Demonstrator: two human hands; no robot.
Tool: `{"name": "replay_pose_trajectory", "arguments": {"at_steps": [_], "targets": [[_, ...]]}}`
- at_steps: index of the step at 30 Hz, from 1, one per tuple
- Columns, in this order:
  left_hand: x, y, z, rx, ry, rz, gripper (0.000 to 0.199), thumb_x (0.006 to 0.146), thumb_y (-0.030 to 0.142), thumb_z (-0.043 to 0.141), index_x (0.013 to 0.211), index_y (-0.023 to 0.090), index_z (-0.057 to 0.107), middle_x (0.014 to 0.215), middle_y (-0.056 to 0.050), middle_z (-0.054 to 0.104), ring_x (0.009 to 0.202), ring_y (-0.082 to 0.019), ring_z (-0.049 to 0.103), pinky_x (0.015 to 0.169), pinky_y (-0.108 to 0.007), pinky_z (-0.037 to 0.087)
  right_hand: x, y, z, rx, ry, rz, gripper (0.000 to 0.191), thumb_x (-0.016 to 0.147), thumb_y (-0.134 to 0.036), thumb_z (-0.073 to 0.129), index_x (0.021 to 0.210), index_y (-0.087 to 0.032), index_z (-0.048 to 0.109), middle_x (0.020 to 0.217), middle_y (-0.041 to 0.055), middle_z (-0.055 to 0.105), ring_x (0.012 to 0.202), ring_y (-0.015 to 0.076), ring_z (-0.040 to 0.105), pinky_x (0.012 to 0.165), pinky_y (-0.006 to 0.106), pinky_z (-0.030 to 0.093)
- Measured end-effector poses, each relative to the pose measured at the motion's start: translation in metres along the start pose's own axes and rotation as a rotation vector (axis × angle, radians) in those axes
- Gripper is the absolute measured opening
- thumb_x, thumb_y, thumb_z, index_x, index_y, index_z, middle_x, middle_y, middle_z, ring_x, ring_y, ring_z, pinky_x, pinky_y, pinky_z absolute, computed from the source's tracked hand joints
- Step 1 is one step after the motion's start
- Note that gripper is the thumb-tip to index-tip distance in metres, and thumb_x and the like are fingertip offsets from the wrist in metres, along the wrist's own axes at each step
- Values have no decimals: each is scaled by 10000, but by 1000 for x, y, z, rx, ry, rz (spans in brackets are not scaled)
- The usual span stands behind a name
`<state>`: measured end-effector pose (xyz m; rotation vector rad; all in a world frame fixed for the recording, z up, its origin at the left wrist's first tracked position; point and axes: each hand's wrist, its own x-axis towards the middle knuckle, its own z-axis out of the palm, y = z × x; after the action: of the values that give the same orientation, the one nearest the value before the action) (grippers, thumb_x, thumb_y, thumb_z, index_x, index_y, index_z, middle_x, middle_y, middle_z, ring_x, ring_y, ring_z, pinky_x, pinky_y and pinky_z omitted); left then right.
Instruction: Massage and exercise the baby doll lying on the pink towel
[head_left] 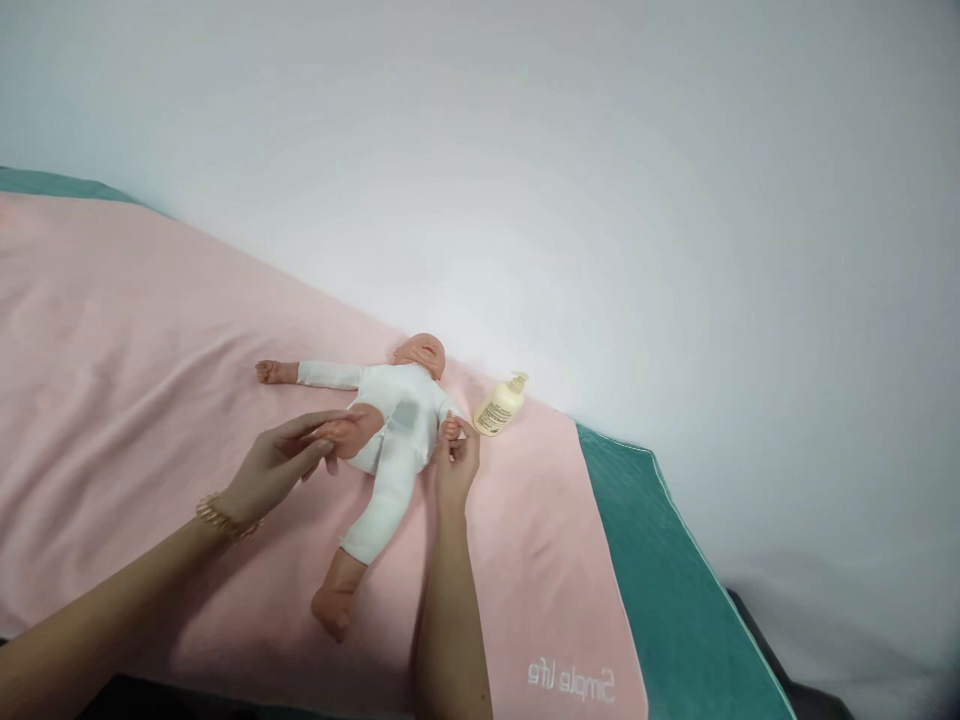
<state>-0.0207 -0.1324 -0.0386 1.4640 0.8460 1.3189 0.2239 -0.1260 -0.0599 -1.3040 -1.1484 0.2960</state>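
The doll (397,390) is laid on its back on the pink blanket (540,540), abt mid-scene, head (421,352) at the far end, legs pointed to the near side. Both hands are busy w/ it rn. A foot (349,433) is grasped by the left hand (291,447), fingers and thumb closed round it, so that leg is held bent up. The doll's little hand (451,427) on the right side is pinched btwn thumb and fingers of the right hand (459,458). The other arm (330,374) is stretched out left, the other leg (386,500) angled down twd near left, neither one held. A grey patch (406,415) can be seen on the white body.

A cream pump bottle (499,408) is placed just right of the right hand, a bit tilted, dark print on it. A bracelet (227,517) is worn on the left wrist. "Simple life" lettering (571,682) is shown mirrored at near right. Green cloth (645,540) is seen past the blanket's right edge, white wall (600,180) behind.
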Motion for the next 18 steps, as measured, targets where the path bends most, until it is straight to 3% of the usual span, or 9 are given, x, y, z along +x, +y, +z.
{"name": "replay_pose_trajectory", "arguments": {"at_steps": [2,4,6,7,9,12,18], "targets": [[-18,-2,-10,22,-38,-14,400,879,390,628,1218,179,636,1018,-93,700,618,-135,576,477,-219,445,4,1,-8,71,131,111,410,854,-390,585,1196,-167,545,1090,86,631,695,99,573,657,251,504],[-37,-6,-22,62,-74,-27,368,876,364,629,1199,192,661,1090,-101,704,668,-162,629,523,-235,502,8,5,-16,129,244,202,450,847,-441,588,1189,-159,513,1091,88,622,660,88,566,651,255,501],[-56,-12,-34,120,-145,22,306,878,335,609,1157,253,700,1153,-64,699,845,-215,687,716,-278,570,12,12,-25,167,334,270,469,851,-485,576,1166,-147,493,1031,75,621,660,90,572,668,257,501],[-65,-16,-39,162,-203,54,302,883,308,590,1164,300,701,1200,-31,683,992,-241,676,849,-305,556,13,17,-29,181,362,298,473,855,-500,568,1148,-138,485,978,64,620,667,96,577,677,258,501],[-81,-23,-49,258,-376,113,365,879,264,580,1210,388,671,1262,27,646,1142,-250,622,969,-316,508,15,27,-37,195,388,341,456,860,-512,561,1082,-120,488,880,48,613,693,114,588,672,253,497],[-101,-35,-56,375,-525,166,446,876,253,582,1270,460,609,1295,67,614,1156,-242,615,964,-305,518,17,41,-44,211,401,393,392,850,-513,585,902,-133,501,728,8,577,655,116,566,612,234,471],[-125,-56,-57,428,-485,66,414,907,303,553,1272,496,587,1289,91,616,1172,-230,604,1001,-347,500,20,52,-43,266,413,473,371,924,-448,536,688,-178,442,559,-52,474,532,84,484,535,218,432]]}}
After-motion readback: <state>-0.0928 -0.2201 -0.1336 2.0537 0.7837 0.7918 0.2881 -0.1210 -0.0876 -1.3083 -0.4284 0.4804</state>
